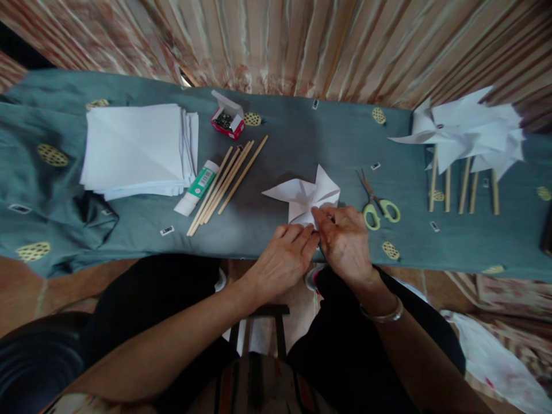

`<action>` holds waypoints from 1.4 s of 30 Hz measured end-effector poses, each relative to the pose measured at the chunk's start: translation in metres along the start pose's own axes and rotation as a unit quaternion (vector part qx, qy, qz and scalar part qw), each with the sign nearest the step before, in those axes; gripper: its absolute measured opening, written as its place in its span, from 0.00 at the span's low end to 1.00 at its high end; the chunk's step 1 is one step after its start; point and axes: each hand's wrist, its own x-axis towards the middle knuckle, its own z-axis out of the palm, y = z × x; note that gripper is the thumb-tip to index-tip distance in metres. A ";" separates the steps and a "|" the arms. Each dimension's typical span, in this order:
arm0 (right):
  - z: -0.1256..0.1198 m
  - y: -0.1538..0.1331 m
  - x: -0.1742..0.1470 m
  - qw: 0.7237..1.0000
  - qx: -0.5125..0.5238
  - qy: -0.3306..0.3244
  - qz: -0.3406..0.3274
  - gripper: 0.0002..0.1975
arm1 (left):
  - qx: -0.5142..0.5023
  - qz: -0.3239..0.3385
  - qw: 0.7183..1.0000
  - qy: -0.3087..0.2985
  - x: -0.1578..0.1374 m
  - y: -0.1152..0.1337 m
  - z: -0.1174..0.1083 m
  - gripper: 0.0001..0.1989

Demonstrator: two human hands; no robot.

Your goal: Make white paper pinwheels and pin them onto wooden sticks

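A white paper pinwheel (pixel 302 192) lies near the table's front edge, its folded blades pointing left and up. My left hand (pixel 288 250) is at its lower edge, fingers bent together on the paper. From the right, my right hand (pixel 345 236) pinches the pinwheel close to its centre. The fingers of both hands meet there and hide the lower part of the paper. Just right of my right hand lies a pair of scissors (pixel 379 207) with light green handles, blades pointing away from me.
Left of the pinwheel lie several wooden sticks (pixel 228 181), a glue stick (pixel 197 187) and a stack of white paper (pixel 133 149). An opened small red box (pixel 228 118) holds dark metal pins or tacks. Several pinwheels on sticks (pixel 470 135) lie at the right. A pleated curtain (pixel 276 46) hangs behind.
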 end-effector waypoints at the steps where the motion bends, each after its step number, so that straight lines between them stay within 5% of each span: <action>1: 0.000 0.000 0.001 1.000 -0.004 0.001 -0.002 0.14 | 0.002 0.001 1.000 0.002 0.000 0.000 0.000 0.18; 15: 0.002 -0.007 0.010 0.998 0.013 -0.060 0.006 0.15 | -0.079 -0.009 0.996 0.039 0.000 -0.015 -0.012 0.15; 20: 0.007 -0.010 0.013 0.999 0.000 -0.048 0.005 0.14 | -0.110 -0.089 0.983 0.120 0.003 -0.040 -0.032 0.14; 26: 0.008 -0.008 0.013 0.998 0.028 -0.048 -0.004 0.14 | -0.233 -0.198 0.942 0.140 -0.002 -0.050 -0.038 0.12; 31: 0.001 -0.007 0.011 0.998 0.047 -0.035 -0.015 0.16 | -0.423 -0.263 0.855 0.145 -0.011 -0.048 -0.027 0.10; 36: -0.004 -0.002 0.010 0.998 0.050 -0.039 -0.028 0.17 | -0.604 -0.325 0.711 0.152 -0.018 -0.050 -0.022 0.10; 42: 0.001 -0.001 0.012 0.998 0.030 -0.035 -0.037 0.14 | -0.747 -0.363 0.530 0.172 -0.024 -0.046 -0.028 0.21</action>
